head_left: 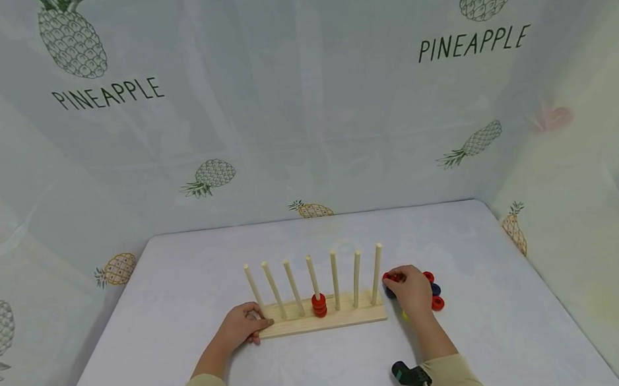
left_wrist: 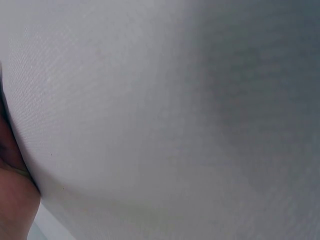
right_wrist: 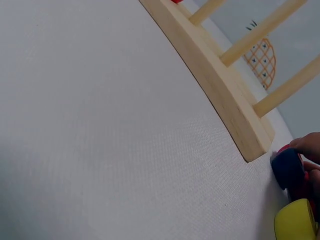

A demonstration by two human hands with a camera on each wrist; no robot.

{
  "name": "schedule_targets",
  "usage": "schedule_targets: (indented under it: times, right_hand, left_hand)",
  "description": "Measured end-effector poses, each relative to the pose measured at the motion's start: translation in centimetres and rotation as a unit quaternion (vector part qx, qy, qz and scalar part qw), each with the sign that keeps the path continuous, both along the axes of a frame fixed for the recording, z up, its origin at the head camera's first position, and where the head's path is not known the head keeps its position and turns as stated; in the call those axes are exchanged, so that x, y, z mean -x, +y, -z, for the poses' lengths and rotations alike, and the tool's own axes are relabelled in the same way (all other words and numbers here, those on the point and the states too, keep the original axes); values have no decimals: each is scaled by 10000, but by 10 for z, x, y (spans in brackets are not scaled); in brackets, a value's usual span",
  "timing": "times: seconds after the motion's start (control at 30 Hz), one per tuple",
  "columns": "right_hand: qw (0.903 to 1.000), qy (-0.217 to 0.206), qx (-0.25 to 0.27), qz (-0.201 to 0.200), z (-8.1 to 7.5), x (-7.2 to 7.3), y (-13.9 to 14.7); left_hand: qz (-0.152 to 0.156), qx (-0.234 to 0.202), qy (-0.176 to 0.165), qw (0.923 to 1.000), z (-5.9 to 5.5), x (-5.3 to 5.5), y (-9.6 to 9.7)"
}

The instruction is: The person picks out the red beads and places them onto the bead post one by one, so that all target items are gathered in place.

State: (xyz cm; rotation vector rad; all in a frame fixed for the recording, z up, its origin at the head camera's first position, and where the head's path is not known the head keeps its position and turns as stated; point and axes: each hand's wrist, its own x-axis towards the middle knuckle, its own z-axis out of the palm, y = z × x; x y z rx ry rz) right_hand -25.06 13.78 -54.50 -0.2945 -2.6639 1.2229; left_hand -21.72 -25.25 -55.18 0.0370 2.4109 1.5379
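Note:
A pale wooden base (head_left: pixel 329 323) with a row of several upright pegs lies on the table. Stacked on its middle peg are red rings (head_left: pixel 319 306). My left hand (head_left: pixel 239 327) grips the left end of the base, thumb over its top; only a bit of that hand shows in the left wrist view. Just past the right end, my right hand (head_left: pixel 414 291) pinches a red ring (head_left: pixel 386 277) among loose ones. A blue ring (right_wrist: pixel 288 168) sits right under its fingertips, and a yellow ring (right_wrist: pixel 295 221) lies nearer. The palm hides part of the pile.
More loose rings, such as a red ring (head_left: pixel 437 303) and a blue ring (head_left: pixel 435 289), lie to the right of the right hand. The white table (head_left: pixel 325 377) meets a pineapple-print curtain (head_left: pixel 297 108) at the back. Black wrist devices (head_left: pixel 410 375) hang at both sleeves.

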Motion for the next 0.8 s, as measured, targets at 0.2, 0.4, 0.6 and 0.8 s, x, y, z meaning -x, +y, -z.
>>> schedule_targets:
  times: [0.2, 0.4, 0.6, 0.8]
  right_hand:
    - [10000, 21, -43, -38, -2, 0, 0]
    - [10000, 61, -48, 3, -3, 0, 0]
    - [10000, 46, 14, 39, -2, -1, 0]
    - [9998, 39, 216, 30, -1, 0, 0]
  left_hand:
    - [17, -26, 5, 10000, -2, -1, 1]
    - [25, -38, 8, 10000, -4, -2, 2]
    - [42, -65, 7, 10000, -2, -2, 1]
    - [25, -42, -16, 10000, 1, -1, 0]
